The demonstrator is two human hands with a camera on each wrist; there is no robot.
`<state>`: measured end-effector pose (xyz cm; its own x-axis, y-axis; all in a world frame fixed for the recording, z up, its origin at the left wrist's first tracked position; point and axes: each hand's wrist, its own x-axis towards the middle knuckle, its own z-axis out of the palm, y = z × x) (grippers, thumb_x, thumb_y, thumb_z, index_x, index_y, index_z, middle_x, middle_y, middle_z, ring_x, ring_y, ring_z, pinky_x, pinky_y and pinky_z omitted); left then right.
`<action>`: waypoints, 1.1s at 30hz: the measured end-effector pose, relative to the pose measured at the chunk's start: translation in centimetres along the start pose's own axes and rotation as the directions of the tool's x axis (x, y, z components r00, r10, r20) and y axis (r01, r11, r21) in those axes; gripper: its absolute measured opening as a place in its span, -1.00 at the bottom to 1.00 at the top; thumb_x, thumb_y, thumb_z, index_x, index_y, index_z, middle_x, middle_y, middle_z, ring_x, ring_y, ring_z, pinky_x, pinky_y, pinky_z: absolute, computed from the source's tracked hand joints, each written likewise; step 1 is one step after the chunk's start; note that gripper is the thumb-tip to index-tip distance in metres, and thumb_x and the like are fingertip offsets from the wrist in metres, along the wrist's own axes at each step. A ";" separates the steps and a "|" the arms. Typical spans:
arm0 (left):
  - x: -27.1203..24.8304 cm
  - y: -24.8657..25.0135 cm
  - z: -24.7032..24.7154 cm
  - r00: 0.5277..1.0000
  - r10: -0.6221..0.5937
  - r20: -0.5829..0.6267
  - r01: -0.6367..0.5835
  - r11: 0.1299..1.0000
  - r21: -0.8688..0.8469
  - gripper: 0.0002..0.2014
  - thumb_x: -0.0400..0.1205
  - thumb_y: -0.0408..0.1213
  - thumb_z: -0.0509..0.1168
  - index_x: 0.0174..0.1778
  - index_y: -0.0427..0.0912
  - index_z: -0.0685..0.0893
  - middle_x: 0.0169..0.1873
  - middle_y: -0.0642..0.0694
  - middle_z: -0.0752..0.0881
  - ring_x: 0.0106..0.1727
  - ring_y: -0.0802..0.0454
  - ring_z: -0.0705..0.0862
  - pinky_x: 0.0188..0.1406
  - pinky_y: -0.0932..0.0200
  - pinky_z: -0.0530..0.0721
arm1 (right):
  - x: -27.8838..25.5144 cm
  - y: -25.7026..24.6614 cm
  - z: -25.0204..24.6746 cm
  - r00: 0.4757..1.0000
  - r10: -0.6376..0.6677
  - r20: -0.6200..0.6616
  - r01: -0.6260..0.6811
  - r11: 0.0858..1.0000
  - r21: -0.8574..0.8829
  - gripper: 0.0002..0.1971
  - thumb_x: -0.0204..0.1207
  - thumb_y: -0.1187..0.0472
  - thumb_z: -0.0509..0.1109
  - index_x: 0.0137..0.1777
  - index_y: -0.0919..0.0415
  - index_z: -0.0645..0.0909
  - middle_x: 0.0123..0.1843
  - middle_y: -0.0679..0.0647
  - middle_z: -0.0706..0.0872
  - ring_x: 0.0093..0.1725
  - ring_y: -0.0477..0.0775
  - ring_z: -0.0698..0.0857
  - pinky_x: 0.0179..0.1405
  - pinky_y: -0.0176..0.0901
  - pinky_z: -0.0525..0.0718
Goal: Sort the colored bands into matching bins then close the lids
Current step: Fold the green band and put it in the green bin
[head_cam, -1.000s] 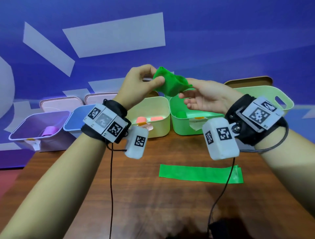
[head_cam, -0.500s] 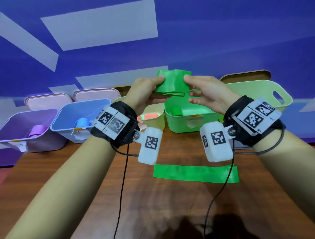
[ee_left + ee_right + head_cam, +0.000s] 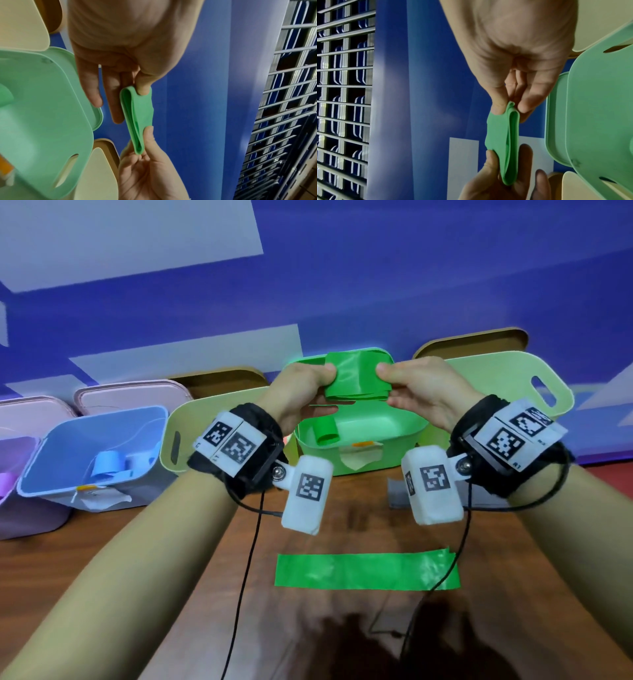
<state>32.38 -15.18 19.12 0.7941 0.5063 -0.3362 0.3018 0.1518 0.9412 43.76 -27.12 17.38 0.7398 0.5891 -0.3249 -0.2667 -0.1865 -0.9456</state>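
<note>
Left hand (image 3: 301, 392) and right hand (image 3: 416, 392) both pinching a folded green band (image 3: 358, 380) above the green bin (image 3: 404, 436). One green roll in already. Flat green band (image 3: 366, 571) waiting on the near surface (image 3: 137, 542). Lids not closed yet.

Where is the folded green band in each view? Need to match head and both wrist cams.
Head: folded green band upper centre, pinched between left hand and right hand, above the green bin.
Left wrist: centre, seen edge-on, below the left hand's thumb.
Right wrist: centre-right, edge-on.
Shared landmark: the green bin, at left edge in left wrist, right edge in right wrist.
</note>
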 end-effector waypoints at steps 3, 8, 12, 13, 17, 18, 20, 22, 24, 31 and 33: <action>1.4 -0.2 0.6 1.000 -0.006 0.028 0.005 0.999 0.037 -0.81 0.74 -0.21 0.12 -0.05 -0.10 0.63 -0.21 0.01 0.76 -0.34 0.17 0.78 -0.28 0.31 0.68 | 1.3 0.2 -0.7 0.999 0.034 -0.017 -0.034 0.999 -0.010 -0.87 0.50 0.22 0.45 -0.14 0.23 0.56 -0.18 0.09 0.58 -0.40 -0.11 0.51 -0.59 -0.45 0.58; 3.4 -0.5 0.6 0.999 -0.021 0.045 0.016 0.995 0.103 -0.72 0.70 -0.02 0.15 0.09 -0.09 0.69 -0.08 -0.02 0.81 -0.21 0.11 0.80 -0.21 0.31 0.66 | 3.0 0.6 -1.6 0.998 0.063 -0.026 -0.063 0.998 -0.013 -0.86 0.48 0.19 0.47 -0.10 0.21 0.56 -0.19 0.04 0.59 -0.47 -0.15 0.51 -0.56 -0.44 0.58; 4.9 -0.9 0.6 0.999 -0.041 0.025 0.038 0.993 0.115 -0.67 0.67 0.03 0.20 0.09 -0.14 0.70 -0.15 -0.01 0.79 -0.26 0.12 0.77 -0.27 0.30 0.70 | 3.8 0.3 -1.9 0.999 0.053 -0.014 -0.053 0.999 -0.009 -0.85 0.47 0.18 0.48 -0.11 0.23 0.59 -0.24 0.06 0.59 -0.61 -0.21 0.52 -0.58 -0.44 0.57; 5.2 -1.1 0.6 0.998 -0.040 0.041 0.035 0.994 0.108 -0.71 0.67 -0.04 0.23 0.06 -0.18 0.69 -0.20 -0.02 0.77 -0.30 0.14 0.77 -0.29 0.31 0.71 | 4.0 0.2 -1.8 0.999 0.046 0.002 -0.046 0.999 -0.007 -0.86 0.47 0.18 0.47 -0.11 0.23 0.60 -0.24 0.07 0.61 -0.61 -0.20 0.53 -0.58 -0.43 0.57; 6.2 -1.5 0.3 0.995 -0.063 0.082 0.063 0.998 0.000 -0.84 0.67 -0.31 0.24 -0.04 -0.34 0.67 -0.29 -0.12 0.76 -0.34 0.12 0.75 -0.42 0.35 0.73 | 4.3 -0.1 -1.6 0.990 0.051 0.130 -0.052 0.999 0.008 -0.86 0.54 0.11 0.39 -0.13 0.18 0.64 -0.20 0.06 0.73 -0.35 -0.08 0.70 -0.47 -0.38 0.65; 6.5 -1.5 0.2 0.995 -0.066 0.076 0.067 0.998 -0.007 -0.83 0.68 -0.33 0.23 0.02 -0.37 0.65 -0.23 -0.20 0.73 -0.32 0.09 0.73 -0.44 0.35 0.72 | 4.4 -0.1 -1.7 0.986 0.061 0.158 -0.064 0.998 0.012 -0.85 0.55 0.09 0.36 -0.11 0.17 0.64 -0.18 0.06 0.75 -0.33 -0.08 0.73 -0.42 -0.36 0.68; 7.0 -1.6 -0.1 0.997 -0.057 0.058 0.056 0.998 0.010 -0.82 0.68 -0.33 0.23 0.05 -0.39 0.65 -0.15 -0.25 0.69 -0.33 0.10 0.73 -0.45 0.36 0.71 | 4.6 -0.1 -1.7 0.980 0.079 0.184 -0.084 0.996 0.017 -0.84 0.57 0.08 0.34 -0.08 0.17 0.63 -0.15 0.07 0.75 -0.33 -0.08 0.78 -0.37 -0.33 0.71; 7.3 -1.7 -0.3 0.998 -0.038 0.047 0.036 0.999 0.034 -0.86 0.66 -0.32 0.26 -0.07 -0.32 0.67 -0.19 -0.17 0.72 -0.39 0.17 0.74 -0.46 0.38 0.71 | 4.8 -0.1 -1.7 0.979 0.092 0.184 -0.094 0.996 0.004 -0.87 0.57 0.10 0.35 -0.06 0.16 0.62 -0.12 0.08 0.75 -0.32 -0.07 0.79 -0.38 -0.30 0.72; 7.4 -1.8 -0.4 0.999 -0.025 0.040 0.024 0.999 0.041 -0.87 0.64 -0.30 0.29 -0.14 -0.28 0.68 -0.25 -0.11 0.74 -0.42 0.20 0.72 -0.46 0.39 0.71 | 5.1 0.0 -1.6 0.976 0.109 0.189 -0.104 0.994 -0.037 -0.87 0.56 0.08 0.36 -0.04 0.14 0.62 -0.10 0.08 0.76 -0.26 -0.03 0.79 -0.37 -0.28 0.73; 7.6 -1.7 -1.0 0.995 -0.089 0.049 0.089 0.996 0.008 -0.85 0.66 -0.20 0.26 -0.08 -0.18 0.67 -0.23 -0.07 0.74 -0.38 0.16 0.76 -0.31 0.29 0.75 | 6.0 0.1 -0.5 0.988 0.137 0.068 -0.132 0.989 -0.072 -0.69 0.50 0.22 0.45 0.17 0.14 0.45 -0.13 0.01 0.61 -0.21 -0.06 0.63 -0.33 -0.29 0.75; 7.8 -1.7 -1.0 0.990 -0.136 0.036 0.135 0.990 0.040 -0.83 0.66 -0.12 0.26 -0.05 -0.13 0.68 -0.24 -0.03 0.76 -0.36 0.13 0.77 -0.29 0.26 0.75 | 6.3 0.0 -0.4 0.986 0.154 0.066 -0.148 0.985 -0.085 -0.69 0.50 0.24 0.45 0.17 0.13 0.44 -0.13 0.00 0.60 -0.23 -0.05 0.62 -0.32 -0.27 0.73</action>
<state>37.54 -10.66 14.90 0.7640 0.4500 -0.4623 0.4271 0.1843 0.8852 48.65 -23.76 15.29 0.6475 0.6039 -0.4648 -0.3199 -0.3382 -0.8850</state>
